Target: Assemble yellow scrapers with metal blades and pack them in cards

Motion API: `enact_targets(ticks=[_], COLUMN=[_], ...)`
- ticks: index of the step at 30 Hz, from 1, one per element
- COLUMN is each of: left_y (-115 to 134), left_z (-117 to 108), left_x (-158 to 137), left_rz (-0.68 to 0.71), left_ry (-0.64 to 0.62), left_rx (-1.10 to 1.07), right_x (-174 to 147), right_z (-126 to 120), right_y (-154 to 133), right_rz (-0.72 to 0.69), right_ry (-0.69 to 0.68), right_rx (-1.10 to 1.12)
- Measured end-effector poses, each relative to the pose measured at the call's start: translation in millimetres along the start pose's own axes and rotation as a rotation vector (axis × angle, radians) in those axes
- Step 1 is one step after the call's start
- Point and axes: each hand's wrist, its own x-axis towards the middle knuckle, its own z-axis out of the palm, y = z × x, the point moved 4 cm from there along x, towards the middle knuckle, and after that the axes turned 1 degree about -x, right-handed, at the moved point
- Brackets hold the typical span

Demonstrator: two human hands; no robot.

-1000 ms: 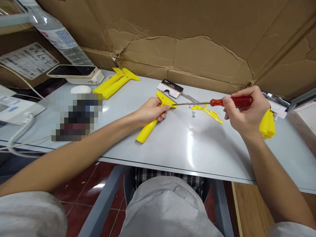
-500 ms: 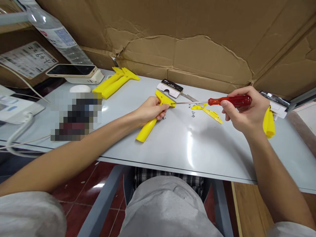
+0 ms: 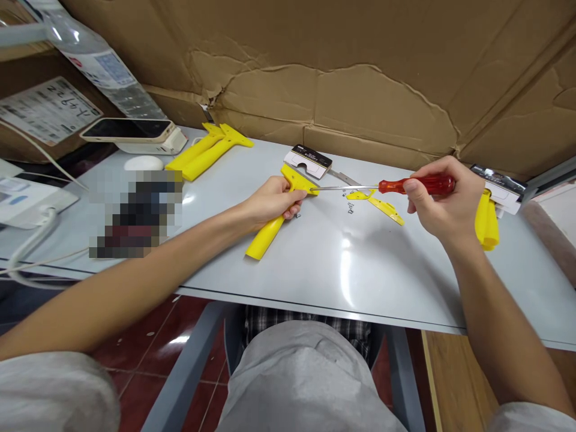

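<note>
My left hand (image 3: 279, 201) is wrapped round a yellow scraper (image 3: 266, 239), its wide head pointing away from me. In my right hand (image 3: 450, 195) is a screwdriver (image 3: 418, 185) with a red handle, held nearly level. Its steel shaft reaches left, and the tip touches the scraper head near my left thumb. Whether a screw sits under the tip I cannot make out. Small screws (image 3: 350, 207) lie on the table right of the scraper, beside a loose yellow plastic piece (image 3: 386, 211) and a metal blade strip (image 3: 344, 177).
Two yellow scrapers (image 3: 216, 150) lie at the back left, near a phone (image 3: 128, 128) on a white block and a plastic bottle (image 3: 103, 66). Black-and-white packaging (image 3: 308, 161) lies behind my left hand. More yellow handles (image 3: 486, 225) are at the right. Cardboard (image 3: 337, 102) walls the back.
Both hands keep their grips, and the screwdriver tip stays at the scraper head. My right hand has turned slightly on the handle. The whole view has shifted a little.
</note>
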Motion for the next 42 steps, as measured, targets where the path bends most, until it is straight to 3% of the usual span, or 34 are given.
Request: enact_targets(ticks=[3, 8, 15, 23, 29, 37, 42], left_y=[0, 3, 3, 13, 18, 18, 18], left_z=[1, 2, 3, 4, -1, -4, -3], left_x=[-1, -3, -4, -10, -12, -9, -7], left_rz=[-0.003, -0.007, 0.000, 0.039, 0.125, 0.131, 0.086], left_ry=[-0.005, -0.001, -0.010, -0.032, -0.026, 0.010, -0.005], left_rx=[-0.007, -0.002, -0.001, 0.104, 0.201, 0.195, 0.161], right_x=[-2, -3, -2, -1, -3, -3, 4], right_z=[2, 2, 2, 3, 1, 4, 4], right_y=[-3, -4, 3, -7, -3, -3, 9], right_rz=[-0.081, -0.098, -0.006, -0.166, -0.106, -0.049, 0.031], right_ry=[-0.003, -0.013, 0.030, -0.042, -0.048, -0.060, -0.050], right_rx=[0.053, 0.092, 0.021, 0.133, 0.077, 0.005, 0.075])
